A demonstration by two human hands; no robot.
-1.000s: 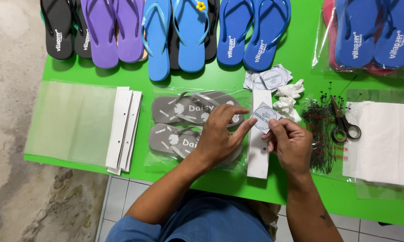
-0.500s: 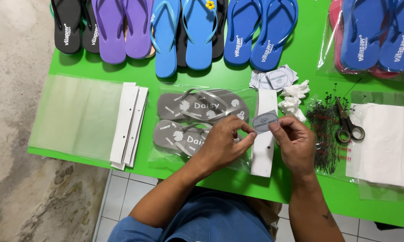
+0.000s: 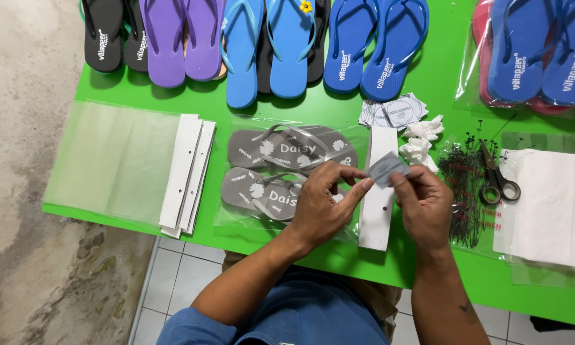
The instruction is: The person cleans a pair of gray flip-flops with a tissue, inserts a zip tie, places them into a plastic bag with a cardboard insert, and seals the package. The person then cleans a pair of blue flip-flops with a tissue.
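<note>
A pair of grey flip-flops (image 3: 281,150) with white flower prints lies in a clear plastic bag on the green table (image 3: 300,108). Just above the bag's right end, my left hand (image 3: 322,204) and my right hand (image 3: 424,204) together pinch a small grey-white label card (image 3: 387,169) between thumbs and fingertips. The bag's white header strip (image 3: 378,204) lies flat under the card, between my hands.
Several black, purple and blue flip-flops (image 3: 268,45) line the far edge; more bagged blue ones (image 3: 543,51) sit far right. Empty clear bags with white headers (image 3: 128,163) lie left. Round labels (image 3: 396,112), crumpled paper (image 3: 421,140), black fasteners (image 3: 463,185), scissors (image 3: 495,176) and white sheets (image 3: 549,204) lie right.
Both hands have kept the small card pinched between them, shifting it slightly and tilting it. The flip-flop bag and the rest of the table have not moved.
</note>
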